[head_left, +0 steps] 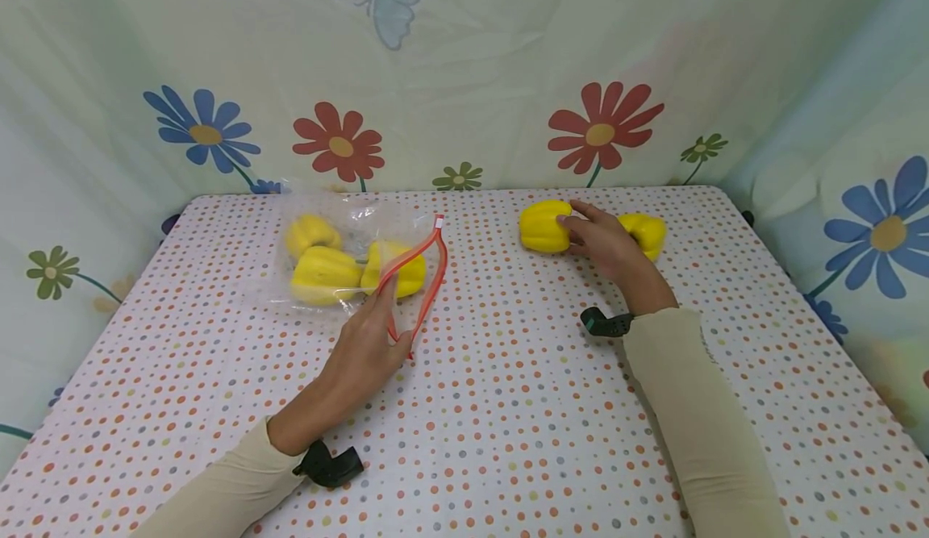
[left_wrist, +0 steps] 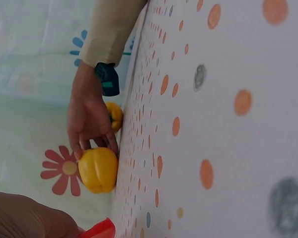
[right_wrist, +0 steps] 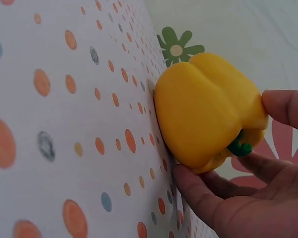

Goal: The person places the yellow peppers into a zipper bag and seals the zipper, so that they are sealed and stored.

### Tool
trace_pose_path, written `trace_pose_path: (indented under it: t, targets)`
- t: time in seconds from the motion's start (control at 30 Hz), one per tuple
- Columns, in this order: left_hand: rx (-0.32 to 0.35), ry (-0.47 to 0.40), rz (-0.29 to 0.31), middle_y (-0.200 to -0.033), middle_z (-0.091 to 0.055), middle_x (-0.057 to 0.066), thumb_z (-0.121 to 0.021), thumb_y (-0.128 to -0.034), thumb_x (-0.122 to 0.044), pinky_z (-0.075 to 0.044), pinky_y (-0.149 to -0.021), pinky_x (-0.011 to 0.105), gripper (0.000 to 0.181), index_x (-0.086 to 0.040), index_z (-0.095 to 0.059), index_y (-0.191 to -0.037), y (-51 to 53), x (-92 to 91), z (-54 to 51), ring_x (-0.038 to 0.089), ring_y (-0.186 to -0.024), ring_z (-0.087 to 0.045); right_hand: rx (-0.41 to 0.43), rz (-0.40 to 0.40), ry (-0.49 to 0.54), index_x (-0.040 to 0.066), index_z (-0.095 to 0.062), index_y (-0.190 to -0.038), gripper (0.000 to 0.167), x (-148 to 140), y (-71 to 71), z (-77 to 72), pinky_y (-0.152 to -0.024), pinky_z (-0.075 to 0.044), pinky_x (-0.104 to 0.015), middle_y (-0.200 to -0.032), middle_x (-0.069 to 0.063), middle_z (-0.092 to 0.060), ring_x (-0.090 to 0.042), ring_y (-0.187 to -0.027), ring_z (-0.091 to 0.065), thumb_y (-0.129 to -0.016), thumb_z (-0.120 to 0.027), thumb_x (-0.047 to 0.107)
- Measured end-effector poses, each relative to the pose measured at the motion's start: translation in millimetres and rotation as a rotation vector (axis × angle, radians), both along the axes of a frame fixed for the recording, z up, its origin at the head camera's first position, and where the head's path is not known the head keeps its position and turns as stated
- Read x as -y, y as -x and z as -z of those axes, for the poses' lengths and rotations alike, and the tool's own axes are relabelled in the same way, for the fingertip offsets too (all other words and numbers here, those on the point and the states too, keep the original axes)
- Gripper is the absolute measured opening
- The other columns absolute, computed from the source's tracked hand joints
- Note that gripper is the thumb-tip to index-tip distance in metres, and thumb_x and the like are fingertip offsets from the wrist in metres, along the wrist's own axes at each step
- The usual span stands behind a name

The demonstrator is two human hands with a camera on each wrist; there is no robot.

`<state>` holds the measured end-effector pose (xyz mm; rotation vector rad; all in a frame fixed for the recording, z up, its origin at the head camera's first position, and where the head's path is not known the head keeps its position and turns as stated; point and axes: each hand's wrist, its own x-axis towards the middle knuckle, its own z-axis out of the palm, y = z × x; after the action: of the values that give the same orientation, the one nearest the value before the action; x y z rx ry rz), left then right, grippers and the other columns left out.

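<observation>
My left hand [head_left: 366, 346] pinches the near side of the mouth of a clear zip bag [head_left: 348, 214], which has a red zip edge and gapes towards the right. Inside the bag lie three yellow bell peppers [head_left: 327, 276]. Over at the back right, my right hand [head_left: 601, 239] holds another yellow bell pepper [head_left: 544, 227] by its stem end. In the right wrist view, the thumb and fingers spread round this pepper [right_wrist: 206, 109], and its green stem faces the palm. One more yellow bell pepper [head_left: 648, 234] sits behind the right hand, partly hidden by it.
A dotted cloth covers the table [head_left: 493, 409]. Behind it hangs a curtain [head_left: 479, 70] printed with flowers and a butterfly, with more curtain at both sides. Each wrist wears a dark camera mount, one of them [head_left: 330, 465] close to the tabletop.
</observation>
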<state>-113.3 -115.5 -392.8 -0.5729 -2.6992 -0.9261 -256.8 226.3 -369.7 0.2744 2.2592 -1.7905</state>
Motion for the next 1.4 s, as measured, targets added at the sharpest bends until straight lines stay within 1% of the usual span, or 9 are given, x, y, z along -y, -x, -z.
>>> trace_pose_path:
  t: [0.2, 0.37, 0.53, 0.63, 0.77, 0.9, 1.07, 1.23, 1.4]
  targets:
    - [-0.004, -0.005, 0.003, -0.150, -0.035, 0.022, -0.077, -0.0801, -0.001, -0.043, -0.097, 0.042, 0.087, 0.004, -0.025, -0.151, -0.5, -0.7, -1.1, 0.029, -0.131, -0.042, -0.013, -0.030, -0.031, 0.017, -0.022, -0.156, 0.074, 0, -1.7, 2.9, -0.104, -0.039, -0.037, -0.152, -0.012, -0.032, -0.028, -0.126, -0.044, -0.096, -0.060, 0.040]
    - [-0.015, -0.003, 0.000, -0.149, -0.038, 0.022, -0.078, -0.0794, -0.001, -0.044, -0.096, 0.042, 0.087, 0.005, -0.027, -0.150, -1.1, -1.6, -2.3, 0.030, -0.129, -0.045, -0.005, -0.041, -0.053, 0.016, -0.024, -0.155, 0.079, 4, -4.7, 5.3, -0.101, -0.043, -0.037, -0.152, -0.012, -0.032, -0.027, -0.124, -0.047, -0.093, -0.064, 0.044]
    - [-0.015, -0.002, -0.002, -0.148, -0.038, 0.022, -0.078, -0.0793, -0.002, -0.043, -0.096, 0.043, 0.087, 0.006, -0.027, -0.150, -1.4, -1.5, -2.8, 0.030, -0.129, -0.045, 0.003, -0.056, -0.007, 0.013, -0.026, -0.154, 0.077, 12, -9.1, 5.1, -0.097, -0.046, -0.037, -0.152, -0.013, -0.032, -0.028, -0.125, -0.047, -0.093, -0.066, 0.038]
    - [-0.013, -0.005, -0.001, -0.149, -0.037, 0.023, -0.078, -0.0793, -0.001, -0.042, -0.098, 0.042, 0.087, 0.006, -0.027, -0.150, -1.2, -1.1, -3.1, 0.030, -0.132, -0.042, 0.003, -0.079, 0.043, 0.013, -0.026, -0.154, 0.075, 17, -12.4, 4.4, -0.096, -0.046, -0.039, -0.151, -0.013, -0.032, -0.030, -0.125, -0.048, -0.093, -0.066, 0.033]
    - [-0.010, -0.007, 0.001, -0.149, -0.036, 0.022, -0.078, -0.0794, -0.001, -0.042, -0.099, 0.042, 0.087, 0.006, -0.027, -0.150, -0.6, -1.0, -3.0, 0.029, -0.133, -0.041, -0.003, -0.113, 0.081, 0.012, -0.027, -0.154, 0.073, 24, -16.9, 3.2, -0.097, -0.045, -0.040, -0.152, -0.013, -0.032, -0.032, -0.126, -0.047, -0.094, -0.065, 0.031]
    - [-0.013, -0.007, 0.002, -0.149, -0.037, 0.023, -0.078, -0.0790, -0.001, -0.042, -0.098, 0.042, 0.087, 0.007, -0.027, -0.149, -0.6, -1.3, -3.2, 0.030, -0.132, -0.042, -0.005, -0.144, 0.085, 0.011, -0.027, -0.154, 0.074, 32, -21.0, 3.4, -0.098, -0.045, -0.040, -0.151, -0.014, -0.033, -0.032, -0.125, -0.048, -0.094, -0.066, 0.031]
    - [-0.004, -0.002, 0.000, -0.150, -0.035, 0.022, -0.078, -0.0795, -0.001, -0.042, -0.098, 0.042, 0.088, 0.006, -0.026, -0.150, -0.9, -1.7, -3.9, 0.030, -0.133, -0.040, -0.008, -0.197, 0.094, 0.009, -0.030, -0.152, 0.070, 45, -27.4, 4.3, -0.096, -0.046, -0.039, -0.146, -0.016, -0.039, -0.032, -0.124, -0.050, -0.095, -0.065, 0.027]
    - [-0.011, -0.006, 0.001, -0.150, -0.035, 0.023, -0.077, -0.0804, -0.002, -0.045, -0.095, 0.043, 0.088, 0.004, -0.025, -0.151, -1.5, -1.7, -4.4, 0.031, -0.129, -0.045, -0.020, -0.237, 0.087, 0.009, -0.036, -0.149, 0.065, 60, -33.7, 3.4, -0.092, -0.049, -0.038, -0.141, -0.015, -0.044, -0.030, -0.121, -0.052, -0.093, -0.067, 0.024]
    - [-0.026, -0.004, -0.005, -0.148, -0.038, 0.023, -0.077, -0.0800, -0.002, -0.049, -0.090, 0.043, 0.089, 0.002, -0.025, -0.152, -2.4, -2.0, -4.7, 0.031, -0.119, -0.052, -0.016, -0.269, 0.118, 0.009, -0.039, -0.146, 0.063, 74, -38.2, 2.5, -0.090, -0.051, -0.038, -0.137, -0.015, -0.046, -0.030, -0.118, -0.054, -0.092, -0.069, 0.022]
